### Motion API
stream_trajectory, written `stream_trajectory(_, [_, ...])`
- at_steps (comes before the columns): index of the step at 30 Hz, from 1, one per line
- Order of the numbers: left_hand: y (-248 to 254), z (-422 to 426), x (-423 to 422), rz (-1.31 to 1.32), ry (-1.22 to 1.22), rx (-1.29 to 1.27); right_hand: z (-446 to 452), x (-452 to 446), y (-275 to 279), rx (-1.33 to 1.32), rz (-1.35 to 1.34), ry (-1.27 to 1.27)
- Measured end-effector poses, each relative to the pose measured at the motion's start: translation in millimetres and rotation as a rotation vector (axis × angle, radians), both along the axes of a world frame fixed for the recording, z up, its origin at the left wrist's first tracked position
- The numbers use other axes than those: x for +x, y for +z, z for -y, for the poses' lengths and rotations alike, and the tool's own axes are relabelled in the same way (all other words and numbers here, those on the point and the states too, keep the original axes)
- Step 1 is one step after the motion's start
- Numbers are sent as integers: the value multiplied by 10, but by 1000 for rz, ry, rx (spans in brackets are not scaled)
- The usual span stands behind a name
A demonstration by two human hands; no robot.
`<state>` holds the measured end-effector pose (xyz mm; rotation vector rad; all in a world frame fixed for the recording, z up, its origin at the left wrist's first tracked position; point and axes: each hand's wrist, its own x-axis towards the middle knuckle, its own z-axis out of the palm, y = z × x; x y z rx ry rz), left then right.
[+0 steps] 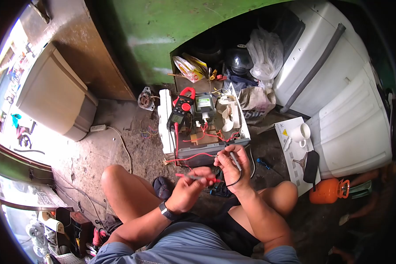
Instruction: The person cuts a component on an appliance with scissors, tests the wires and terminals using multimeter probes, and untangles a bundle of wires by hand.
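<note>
My left hand (185, 193), with a dark watch on its wrist, is closed around a red test probe (215, 179) that points toward my other hand. Fingers of my right hand (236, 169) pinch a dark test probe (236, 161) with a black lead looping below it. A thin red wire (193, 155) runs to those fingertips; its end is hidden there. Just beyond my hands stands an opened white appliance housing (164, 121) with wires inside. On its left part lies a red and black clamp meter (181, 108). A labelled grey component (204, 102) sits near its middle.
A motor part (146, 99) lies on the floor left of the housing. At right, a white board (289, 132) bears a white mug (300, 133) and a black pouch (311, 166). An orange gas canister (324, 191) is beside it. A blue-handled screwdriver (264, 163) lies nearer.
</note>
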<state>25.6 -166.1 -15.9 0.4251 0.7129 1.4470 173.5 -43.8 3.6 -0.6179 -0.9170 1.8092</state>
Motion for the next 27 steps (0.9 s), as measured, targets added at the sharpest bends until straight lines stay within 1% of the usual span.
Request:
stream_trajectory(1, [-14,78,-1,0,0,0,-21,7,10,0,0,0])
stream_trajectory(3, [35,224,-6,-1080,81,265,-58,18,31,-24,-19,2])
stream_trajectory(4, [180,235,-27,-1203,133,316,-78,10,5,-15,-6,-22])
stream_trajectory(5, [280,251,-66,-1203,132,315,-93,11,11,-16,-6,-22])
stream_trajectory(7, [443,284,-179,-1179,83,491,-109,14,23,16,50,-26])
stream_trajectory(8, [534,251,-248,-1257,111,575,-103,-10,20,52,96,-57])
stream_trajectory(9, [621,252,-277,-1257,115,572,-108,-23,34,52,96,-53])
stream_trajectory(11, [767,251,-312,-1154,198,587,-137,-27,79,151,221,-47])
stream_trajectory(12, [808,219,-345,-1191,235,614,-169,-36,108,153,222,-45])
stream_trajectory(13, [859,172,-362,-1190,237,614,-213,-51,142,235,337,-16])
stream_trajectory(14, [912,121,-370,-1249,332,614,-251,-66,170,318,451,12])
stream_trajectory(15, [947,87,-378,-1307,425,611,-278,-97,181,319,453,12])
stream_trajectory(16, [949,65,-384,-1309,431,631,-307,-142,183,414,521,1])
stream_trajectory(17, [924,40,-369,-1306,433,636,-326,-177,175,510,589,-13])
stream_trajectory(18, [876,4,-336,-1349,451,644,-325,-199,158,549,644,-42])
stream_trajectory(19, [799,-35,-302,-1393,470,647,-326,-221,127,551,644,-41])
stream_trajectory(20, [590,-73,-262,-1355,446,532,-311,-248,87,578,666,-90])
stream_trajectory(21, [404,-143,-276,-1358,455,529,-307,-275,56,608,686,-137])
stream_trajectory(23, [159,-288,-303,-1404,484,504,-319,-291,46,607,710,-130])
stream_trajectory(25, [196,-264,-263,-1401,486,508,-308,-296,55,387,492,-82])
stream_trajectory(27, [220,-239,-243,-1403,458,559,-307,-263,39,349,498,-54])
